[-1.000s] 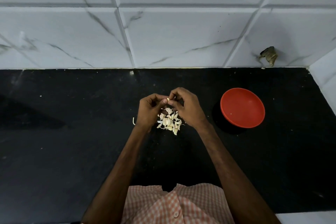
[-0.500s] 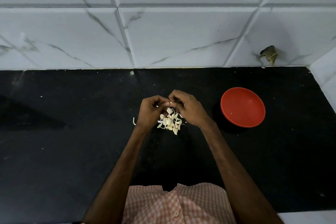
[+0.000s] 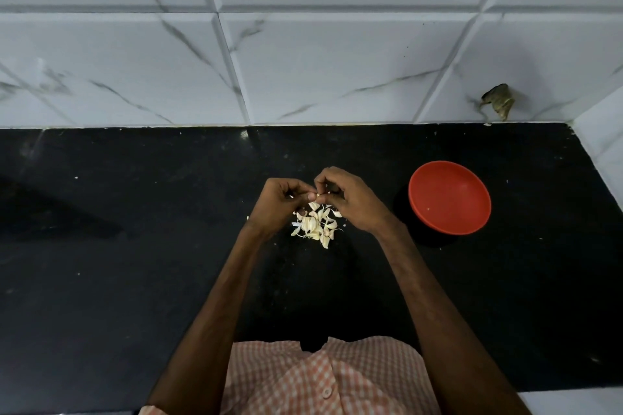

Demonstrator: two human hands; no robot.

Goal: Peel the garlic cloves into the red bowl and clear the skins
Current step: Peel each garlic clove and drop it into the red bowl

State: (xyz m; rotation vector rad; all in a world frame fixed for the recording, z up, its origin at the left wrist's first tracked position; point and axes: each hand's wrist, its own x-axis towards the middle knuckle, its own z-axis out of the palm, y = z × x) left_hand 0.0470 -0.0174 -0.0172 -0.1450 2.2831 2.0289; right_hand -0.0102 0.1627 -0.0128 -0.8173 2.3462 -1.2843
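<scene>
Left hand [image 3: 279,204] and right hand [image 3: 354,204] both pinch 1 garlic clove [image 3: 316,196] over the pile [image 3: 315,227], so skins likely fall there. The red bowl [image 3: 450,197] sits at 3 o'clock.

A kitchen, at the worktop.
A black stone counter [image 3: 135,280] runs along a wall of white, grey-veined tiles [image 3: 337,71] that turns a corner at the right; a small heap of garlic [image 3: 315,226] lies on the counter, with a red bowl [image 3: 450,197] near it.
</scene>
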